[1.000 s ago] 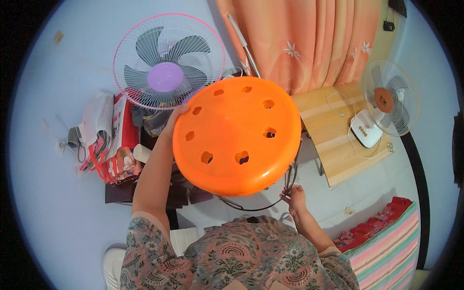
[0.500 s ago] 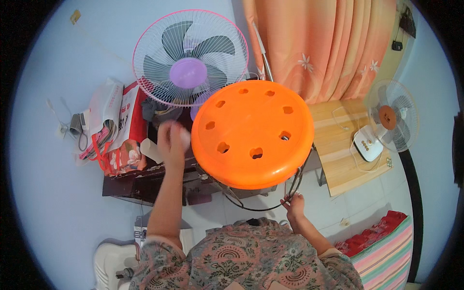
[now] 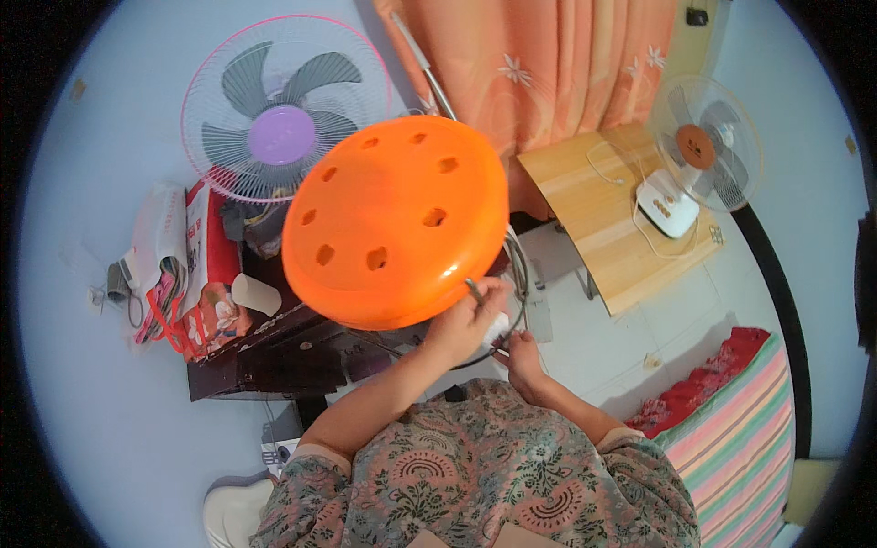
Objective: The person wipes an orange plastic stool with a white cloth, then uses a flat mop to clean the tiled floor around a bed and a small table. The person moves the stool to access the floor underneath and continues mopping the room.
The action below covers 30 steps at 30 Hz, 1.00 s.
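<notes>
By the orange seat's (image 3: pixel 388 205) edge, left fingers (image 3: pixel 494 289) pinch a rod (image 3: pixel 474 292), right fingers (image 3: pixel 520 345) a ring (image 3: pixel 525 301).

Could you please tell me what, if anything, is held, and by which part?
An orange-topped stool: the right hand holds its dark metal ring. The left hand is by its seat edge, exact hold unclear.

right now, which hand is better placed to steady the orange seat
Probably the left hand: it is up by the orange seat's near right edge, though contact is hard to tell. The right hand is lower, at the dark metal ring, farther from the seat.
</notes>
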Each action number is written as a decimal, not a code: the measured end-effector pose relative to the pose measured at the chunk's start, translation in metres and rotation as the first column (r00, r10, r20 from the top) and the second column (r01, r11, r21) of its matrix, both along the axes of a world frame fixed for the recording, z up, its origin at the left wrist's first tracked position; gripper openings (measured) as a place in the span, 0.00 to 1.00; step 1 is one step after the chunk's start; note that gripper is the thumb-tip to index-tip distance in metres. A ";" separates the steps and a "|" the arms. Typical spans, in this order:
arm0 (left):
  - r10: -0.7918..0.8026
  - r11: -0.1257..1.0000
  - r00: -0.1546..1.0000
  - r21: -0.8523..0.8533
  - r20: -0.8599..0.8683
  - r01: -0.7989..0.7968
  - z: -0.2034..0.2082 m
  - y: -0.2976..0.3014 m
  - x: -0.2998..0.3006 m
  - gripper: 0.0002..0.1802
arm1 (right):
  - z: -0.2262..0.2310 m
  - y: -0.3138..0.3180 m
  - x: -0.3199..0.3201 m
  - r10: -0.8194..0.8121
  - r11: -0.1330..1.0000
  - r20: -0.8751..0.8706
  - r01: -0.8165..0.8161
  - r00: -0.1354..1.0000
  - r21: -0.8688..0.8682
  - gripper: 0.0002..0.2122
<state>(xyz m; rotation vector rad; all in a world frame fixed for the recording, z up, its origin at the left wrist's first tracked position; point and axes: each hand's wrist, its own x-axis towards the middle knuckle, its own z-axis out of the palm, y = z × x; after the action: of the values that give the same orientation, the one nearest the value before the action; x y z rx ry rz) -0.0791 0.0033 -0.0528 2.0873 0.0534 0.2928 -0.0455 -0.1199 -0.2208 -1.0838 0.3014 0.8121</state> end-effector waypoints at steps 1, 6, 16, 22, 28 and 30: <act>0.016 0.995 1.000 0.103 0.001 -0.016 -0.001 0.000 0.006 0.11 | 0.000 -0.004 0.002 0.035 0.999 0.001 -0.035 0.999 -0.009 0.05; 0.137 0.989 0.987 -0.066 0.083 -0.131 0.008 -0.003 0.012 0.15 | 0.004 -0.022 0.027 0.046 0.999 -0.005 -0.046 0.999 0.005 0.07; 0.232 0.967 0.973 -0.107 0.005 -0.230 0.032 -0.012 0.022 0.19 | 0.011 -0.005 0.057 -0.088 0.963 0.510 0.204 0.856 -0.176 0.09; 0.261 0.953 0.965 -0.171 0.040 -0.250 0.029 -0.008 0.020 0.19 | -0.001 -0.003 0.034 -0.040 0.973 0.559 0.160 0.828 -0.167 0.12; 0.272 0.950 0.959 -0.179 0.074 -0.256 0.037 0.001 0.018 0.19 | 0.017 -0.027 0.014 0.297 0.955 0.607 -0.224 0.737 -0.196 0.08; 0.272 0.946 0.961 -0.198 0.047 -0.258 0.039 -0.001 0.015 0.18 | 0.039 -0.033 0.028 0.135 0.981 0.736 0.014 0.663 -0.192 0.09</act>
<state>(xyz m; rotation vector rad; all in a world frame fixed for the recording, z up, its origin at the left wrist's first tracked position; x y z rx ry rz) -0.0637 0.0024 -0.0138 1.8769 0.3095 0.5080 -0.0173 -0.1529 -0.1818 -1.5187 -0.3815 0.3306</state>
